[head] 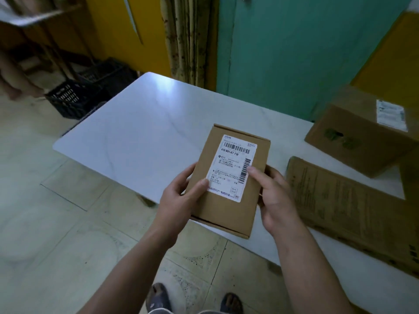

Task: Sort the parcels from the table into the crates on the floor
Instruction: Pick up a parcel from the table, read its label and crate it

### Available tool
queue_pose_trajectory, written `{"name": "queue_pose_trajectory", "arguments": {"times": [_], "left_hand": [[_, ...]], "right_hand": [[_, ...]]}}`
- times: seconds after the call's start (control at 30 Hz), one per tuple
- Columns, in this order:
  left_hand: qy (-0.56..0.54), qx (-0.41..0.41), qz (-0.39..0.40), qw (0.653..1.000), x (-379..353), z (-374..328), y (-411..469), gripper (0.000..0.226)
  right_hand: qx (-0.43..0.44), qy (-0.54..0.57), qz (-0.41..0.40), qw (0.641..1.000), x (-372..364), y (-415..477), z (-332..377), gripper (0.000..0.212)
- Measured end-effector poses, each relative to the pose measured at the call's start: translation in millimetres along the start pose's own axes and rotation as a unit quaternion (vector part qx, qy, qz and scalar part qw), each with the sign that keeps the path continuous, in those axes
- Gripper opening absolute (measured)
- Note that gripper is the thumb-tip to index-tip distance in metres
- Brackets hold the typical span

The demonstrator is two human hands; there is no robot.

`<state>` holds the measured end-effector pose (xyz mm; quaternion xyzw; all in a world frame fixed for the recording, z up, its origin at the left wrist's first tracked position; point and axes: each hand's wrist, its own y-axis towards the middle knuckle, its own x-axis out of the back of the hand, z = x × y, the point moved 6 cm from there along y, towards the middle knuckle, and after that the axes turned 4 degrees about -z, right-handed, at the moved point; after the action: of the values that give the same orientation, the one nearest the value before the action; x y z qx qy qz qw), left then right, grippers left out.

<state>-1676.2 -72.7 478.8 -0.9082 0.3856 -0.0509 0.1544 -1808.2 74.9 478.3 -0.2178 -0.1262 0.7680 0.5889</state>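
A small flat cardboard parcel (229,214) with a white shipping label faces up, held above the near edge of the white table (145,130). My left hand (181,196) grips its left side with the thumb on the label's lower corner. My right hand (274,196) grips its right side, thumb on the label's barcode edge. On the table at the right lie a flat printed cardboard parcel (349,209) and a bigger cardboard box (358,137) with a label. Two black crates (74,98) stand on the floor beyond the table's far left corner.
Tiled floor (56,223) spreads to the left of the table and under my feet. A person's hand (13,87) shows at the left edge near the crates. A curtain, a yellow wall and a teal door stand behind the table.
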Motion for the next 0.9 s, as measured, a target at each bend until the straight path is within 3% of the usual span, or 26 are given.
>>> {"name": "queue_pose_trajectory", "arguments": {"times": [0.13, 0.27, 0.57, 0.77, 0.9], "left_hand": [[-0.064, 0.028, -0.055, 0.996, 69, 2, 12, 0.063], [-0.144, 0.046, -0.063, 0.986, 126, 11, 24, 0.062], [-0.144, 0.037, -0.103, 0.983, 260, 11, 52, 0.088], [-0.156, 0.025, -0.157, 0.975, 347, -2, 68, 0.089], [-0.158, 0.015, -0.197, 0.967, 397, -1, 89, 0.084]], "right_hand": [[-0.028, 0.045, 0.004, 0.999, -63, -12, -17, 0.024], [-0.044, 0.089, -0.021, 0.995, -129, -21, -40, 0.037], [-0.073, 0.09, 0.024, 0.993, -268, -46, -96, 0.047], [-0.049, 0.048, 0.036, 0.997, -332, -43, -103, 0.072], [-0.059, -0.002, 0.073, 0.996, -384, -32, -115, 0.05]]}}
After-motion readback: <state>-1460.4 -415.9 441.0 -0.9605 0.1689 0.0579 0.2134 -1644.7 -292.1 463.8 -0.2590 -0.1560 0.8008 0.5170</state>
